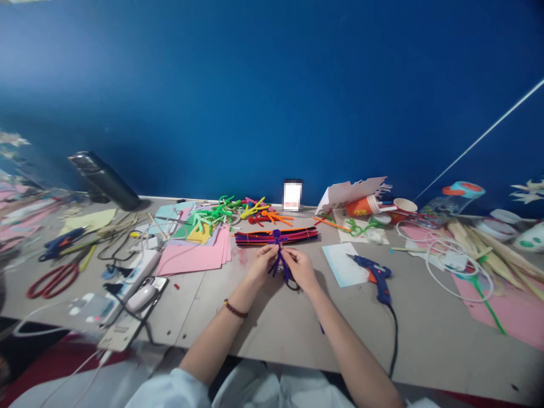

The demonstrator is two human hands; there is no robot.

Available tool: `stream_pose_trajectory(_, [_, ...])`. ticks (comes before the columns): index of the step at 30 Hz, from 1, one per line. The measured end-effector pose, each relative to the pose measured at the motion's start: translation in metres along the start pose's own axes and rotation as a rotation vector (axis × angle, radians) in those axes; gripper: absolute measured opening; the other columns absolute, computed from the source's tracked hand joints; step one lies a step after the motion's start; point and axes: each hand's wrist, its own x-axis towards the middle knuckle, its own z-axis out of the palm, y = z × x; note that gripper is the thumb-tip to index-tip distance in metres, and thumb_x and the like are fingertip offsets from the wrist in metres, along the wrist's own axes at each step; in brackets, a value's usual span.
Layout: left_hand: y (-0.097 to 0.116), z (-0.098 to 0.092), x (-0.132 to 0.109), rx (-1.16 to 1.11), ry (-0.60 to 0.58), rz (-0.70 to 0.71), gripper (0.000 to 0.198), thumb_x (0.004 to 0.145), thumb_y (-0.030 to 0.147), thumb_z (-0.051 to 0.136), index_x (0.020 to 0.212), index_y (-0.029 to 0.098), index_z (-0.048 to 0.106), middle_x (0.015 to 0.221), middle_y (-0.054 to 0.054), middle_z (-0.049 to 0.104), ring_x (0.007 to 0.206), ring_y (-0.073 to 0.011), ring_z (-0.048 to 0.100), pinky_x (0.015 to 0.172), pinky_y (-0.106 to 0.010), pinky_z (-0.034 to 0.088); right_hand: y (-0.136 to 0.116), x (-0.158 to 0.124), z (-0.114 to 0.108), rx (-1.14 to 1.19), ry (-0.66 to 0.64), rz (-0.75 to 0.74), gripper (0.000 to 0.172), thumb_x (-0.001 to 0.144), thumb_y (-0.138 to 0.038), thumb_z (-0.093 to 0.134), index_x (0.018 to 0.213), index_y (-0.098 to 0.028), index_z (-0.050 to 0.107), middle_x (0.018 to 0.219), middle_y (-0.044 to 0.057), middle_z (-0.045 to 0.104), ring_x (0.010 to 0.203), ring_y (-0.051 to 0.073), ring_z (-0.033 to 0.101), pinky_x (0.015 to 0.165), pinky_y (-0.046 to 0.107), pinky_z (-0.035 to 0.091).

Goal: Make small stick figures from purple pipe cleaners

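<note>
Between my hands is a figure of purple pipe cleaners, with a round knot at the top and several strands hanging below. My left hand is closed on its left side, fingertips pinching the stems. From the other side my right hand pinches it too, over the table's middle. Just behind lies a banded bundle of purple, red, orange and black pipe cleaners. Part of a dark looped object shows under my right hand; its kind is unclear.
A blue glue gun lies right, its cable running off the front edge. Left are pink paper sheets, a power strip, a phone and red-handled scissors. Coloured pipe-cleaner figures lie behind; a dark bottle leans by the wall.
</note>
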Motion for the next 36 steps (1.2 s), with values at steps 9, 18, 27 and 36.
stream_pose_trajectory(9, [0.006,0.001,-0.007,-0.083,-0.100,-0.103,0.028,0.058,0.032,0.080,0.080,0.017,0.072,0.071,-0.004,0.068,0.056,-0.0112,0.056,0.054,-0.023,0.043,-0.005,-0.001,0.005,0.426,-0.140,0.295,0.041,0.063,-0.051,0.072,0.085,-0.017,0.068,0.052,-0.005,0.054,0.041,0.006,0.038,0.041,0.020,0.027])
stream_pose_trajectory(18, [0.004,0.015,-0.011,0.122,0.113,0.177,0.027,0.054,0.028,0.083,0.074,0.017,0.069,0.074,-0.002,0.068,0.068,-0.0133,0.060,0.067,-0.024,0.045,-0.011,-0.002,-0.005,-0.089,0.070,-0.111,0.021,0.075,-0.036,0.059,0.079,-0.017,0.067,0.073,0.004,0.067,0.064,0.016,0.059,0.061,0.026,0.046])
stream_pose_trajectory(27, [0.001,0.003,-0.002,0.075,0.093,0.131,0.024,0.057,0.029,0.082,0.072,0.014,0.071,0.075,-0.005,0.069,0.069,-0.0113,0.060,0.070,-0.023,0.043,-0.011,-0.005,-0.005,-0.378,0.048,-0.328,0.024,0.087,-0.034,0.050,0.088,-0.021,0.070,0.090,0.007,0.071,0.084,0.021,0.065,0.079,0.032,0.048])
stream_pose_trajectory(36, [0.003,0.004,-0.003,-0.056,-0.038,-0.097,0.021,0.064,0.031,0.076,0.077,0.015,0.071,0.066,-0.003,0.065,0.057,-0.0123,0.057,0.058,-0.025,0.041,-0.006,0.001,-0.004,-0.017,-0.075,-0.011,0.028,0.078,-0.042,0.058,0.078,-0.018,0.070,0.071,0.001,0.067,0.065,0.016,0.058,0.061,0.026,0.045])
